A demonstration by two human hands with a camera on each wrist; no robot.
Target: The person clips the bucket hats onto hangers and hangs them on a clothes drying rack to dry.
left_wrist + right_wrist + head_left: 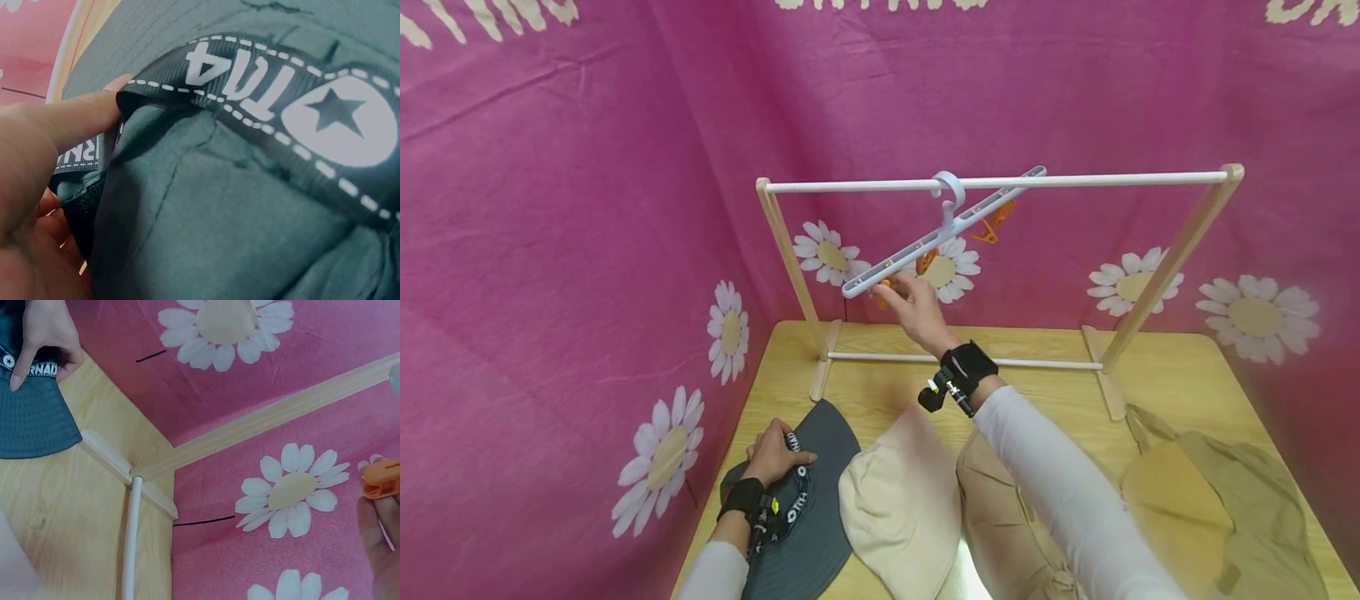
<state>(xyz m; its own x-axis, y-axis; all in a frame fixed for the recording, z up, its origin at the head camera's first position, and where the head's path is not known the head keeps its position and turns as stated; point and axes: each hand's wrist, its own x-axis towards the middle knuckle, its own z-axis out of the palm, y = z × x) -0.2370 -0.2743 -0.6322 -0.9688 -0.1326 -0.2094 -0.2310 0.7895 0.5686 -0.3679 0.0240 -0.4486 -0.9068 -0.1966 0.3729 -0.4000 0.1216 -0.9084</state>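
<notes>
A dark grey-green bucket hat (831, 458) with a lettered black band lies at the table's left front. My left hand (769, 454) grips its crown, the thumb over the band in the left wrist view and the other fingers partly hidden behind the fabric. A grey clip hanger (902, 255) hangs slanted by its hook from a white rail. At its near left end, my right hand (917, 312) pinches an orange clip (381, 479). Two more orange clips, a middle clip (927, 261) and a far clip (995, 223), hang along the same bar.
The rail (1120, 179) belongs to a wooden-legged rack standing at the table's back. Right of the dark hat lie a cream bucket hat (898, 500), a tan hat (1000, 517) and an olive-tan hat (1251, 508). Pink daisy-patterned cloth (587, 208) surrounds the table (1195, 375).
</notes>
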